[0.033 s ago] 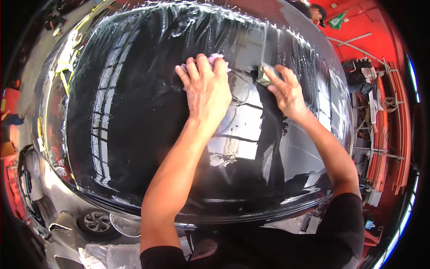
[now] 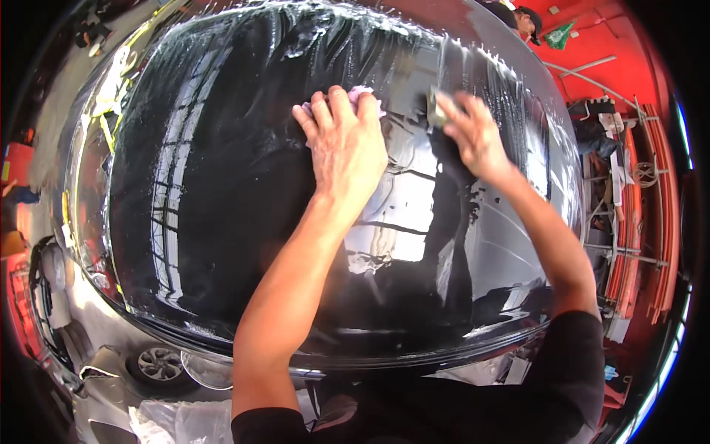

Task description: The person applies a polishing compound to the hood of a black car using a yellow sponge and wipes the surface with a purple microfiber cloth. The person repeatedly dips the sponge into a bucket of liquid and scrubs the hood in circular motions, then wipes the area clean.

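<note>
A glossy black car panel [image 2: 222, 244] curves beneath both arms, wet and streaked with whitish residue toward its far edge. My left hand [image 2: 344, 140] presses a crumpled pinkish-white cloth [image 2: 364, 95] against the panel; most of the cloth is hidden under the fingers. To its right, my right hand [image 2: 475, 137] grips a small pale block [image 2: 436, 109] between thumb and fingers, its face against the panel. The block and fingertips are smeared by motion, so I cannot tell its exact kind.
Yellow tape [image 2: 103, 111] runs along the panel's left side. A grey car part with a wheel [image 2: 159, 365] and clear plastic sheeting [image 2: 177, 422] lie at lower left. Another person in a cap [image 2: 526, 22] is at the far right, near racked orange pipes [image 2: 636, 222].
My right hand has slid the pale block slightly away from me along the panel, and the block has turned a little. My left hand stays nearly in place on the cloth.
</note>
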Available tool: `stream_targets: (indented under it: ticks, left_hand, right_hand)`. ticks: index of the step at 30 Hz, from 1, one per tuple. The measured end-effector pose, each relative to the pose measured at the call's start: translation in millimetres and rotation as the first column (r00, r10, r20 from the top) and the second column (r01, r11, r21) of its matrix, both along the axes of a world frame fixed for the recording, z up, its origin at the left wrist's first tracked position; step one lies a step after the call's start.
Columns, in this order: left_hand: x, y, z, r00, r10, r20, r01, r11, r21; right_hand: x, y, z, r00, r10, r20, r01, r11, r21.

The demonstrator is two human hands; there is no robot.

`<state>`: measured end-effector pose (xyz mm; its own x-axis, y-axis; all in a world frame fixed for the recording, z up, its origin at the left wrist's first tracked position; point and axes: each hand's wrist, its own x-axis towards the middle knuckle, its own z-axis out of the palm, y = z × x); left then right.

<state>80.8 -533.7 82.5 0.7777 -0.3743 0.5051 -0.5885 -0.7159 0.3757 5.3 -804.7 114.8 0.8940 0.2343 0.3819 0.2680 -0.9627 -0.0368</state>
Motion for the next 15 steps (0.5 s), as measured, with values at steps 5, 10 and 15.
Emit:
stream_targets:
  ticks: [5,10,15]
  left_hand:
    - [-4,-20,0,0.996,-0.094,-0.006,0.094,0.994,-0.049]
    - [7,8,-10,0.999,-0.005,-0.041,0.004,1.000,-0.025]
    - [0,-5,0,0.999,-0.021,-0.037,0.019,0.998,-0.068]
  right_hand:
    - [140,-67,-10,0.928,-0.335,0.162,0.355,0.927,-0.121]
    - [28,64,-19,0.999,-0.017,0.043,0.017,1.000,0.019]
    - [49,38,-1,0.997,0.065,0.032,-0.063,0.997,-0.040]
